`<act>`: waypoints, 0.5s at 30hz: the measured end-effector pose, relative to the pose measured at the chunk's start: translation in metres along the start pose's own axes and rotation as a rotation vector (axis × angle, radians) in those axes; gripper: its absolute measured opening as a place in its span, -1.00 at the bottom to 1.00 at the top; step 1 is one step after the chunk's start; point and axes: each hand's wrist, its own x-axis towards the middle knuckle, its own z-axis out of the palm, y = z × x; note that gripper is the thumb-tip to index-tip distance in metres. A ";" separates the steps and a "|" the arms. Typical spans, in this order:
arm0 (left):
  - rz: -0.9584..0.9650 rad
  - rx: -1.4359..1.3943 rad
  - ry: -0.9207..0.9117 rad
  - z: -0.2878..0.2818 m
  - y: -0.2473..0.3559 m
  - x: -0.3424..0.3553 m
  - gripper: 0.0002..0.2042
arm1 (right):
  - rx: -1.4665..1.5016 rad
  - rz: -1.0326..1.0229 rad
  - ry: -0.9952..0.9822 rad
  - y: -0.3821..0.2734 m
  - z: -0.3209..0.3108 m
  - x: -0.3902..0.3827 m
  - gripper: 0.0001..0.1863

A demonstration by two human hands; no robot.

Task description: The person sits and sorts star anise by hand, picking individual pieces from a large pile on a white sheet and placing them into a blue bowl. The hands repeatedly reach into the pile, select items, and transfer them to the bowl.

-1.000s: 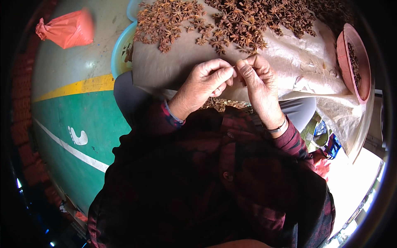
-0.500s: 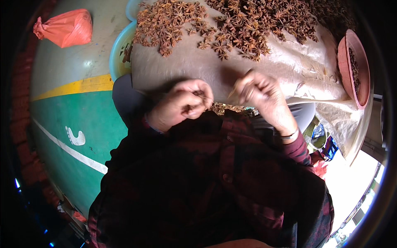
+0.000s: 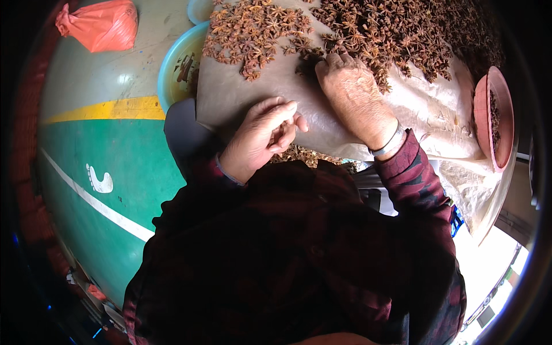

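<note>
Green and grey floor (image 3: 132,155) spreads to your left, next to the desk (image 3: 230,86) under its pale plastic covering, with star anise (image 3: 374,31) heaped along the far side, a blue basin (image 3: 167,77) by the left edge and a pink basket (image 3: 482,115) at the right. Your hands are apart: the right hand (image 3: 356,95) is palm-down at the heap's near border, fingertips hidden, so I cannot tell whether it grips anything, while the left hand (image 3: 261,135) is loosely half-curled near the desk's front edge.
</note>
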 end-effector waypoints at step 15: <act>0.424 0.485 -0.005 0.045 -0.017 0.028 -0.82 | 1.301 0.431 0.319 -0.041 -0.016 -0.066 -0.98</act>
